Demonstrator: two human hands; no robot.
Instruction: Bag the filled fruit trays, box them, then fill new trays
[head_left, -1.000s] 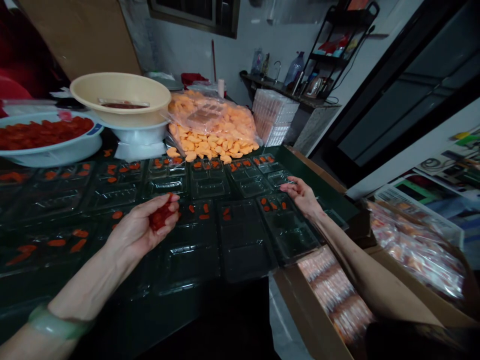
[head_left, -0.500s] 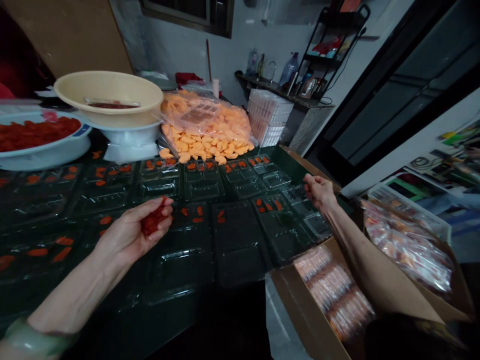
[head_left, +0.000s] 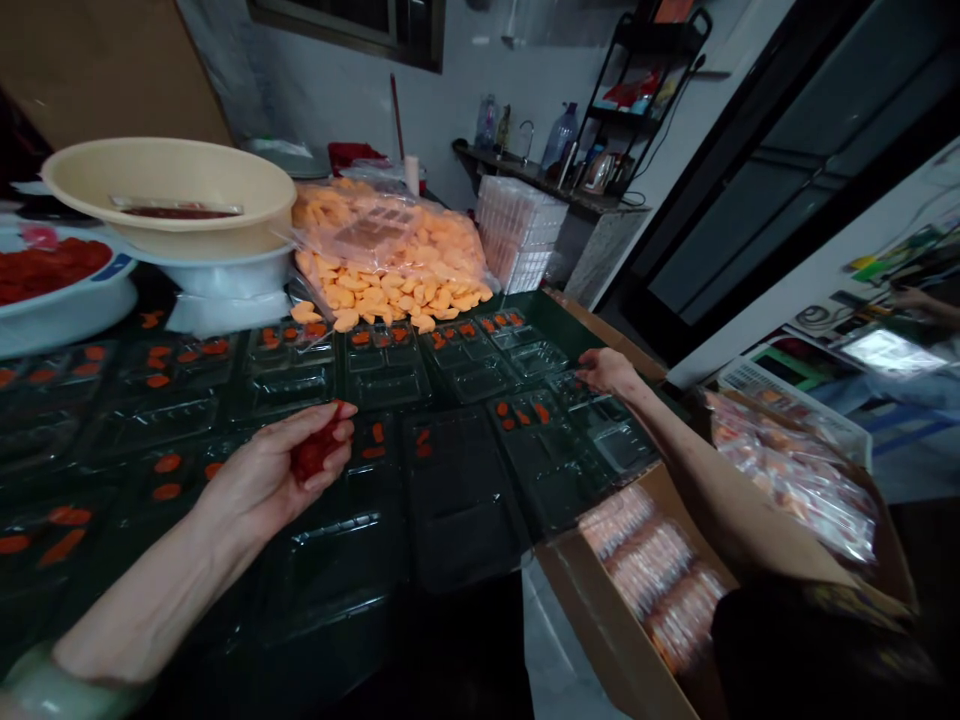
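My left hand [head_left: 304, 455] is closed around a bunch of red pieces [head_left: 311, 457], above clear plastic trays on the dark green table. My right hand [head_left: 607, 370] reaches to the far right, its fingertips down at a clear compartment tray [head_left: 611, 430]. Those fingers are drawn together, and what they hold, if anything, is hidden. Small orange-red slices lie in the upper compartments of several trays. A nearer tray [head_left: 521, 470] holds some slices [head_left: 523, 413], and the tray [head_left: 461, 500] to its left has a couple.
Behind the trays lies a plastic bag of pale orange pieces [head_left: 405, 290]. A cream basin [head_left: 172, 160] and a white basin of red pieces [head_left: 67, 310] stand at left. Open cardboard boxes [head_left: 570, 590] with wrapped packs are at right. Stacked clear trays [head_left: 521, 230] stand behind.
My right hand has lowered from above onto the tray at the far right. My left hand still holds the red pieces. The view has shifted slightly to the right.
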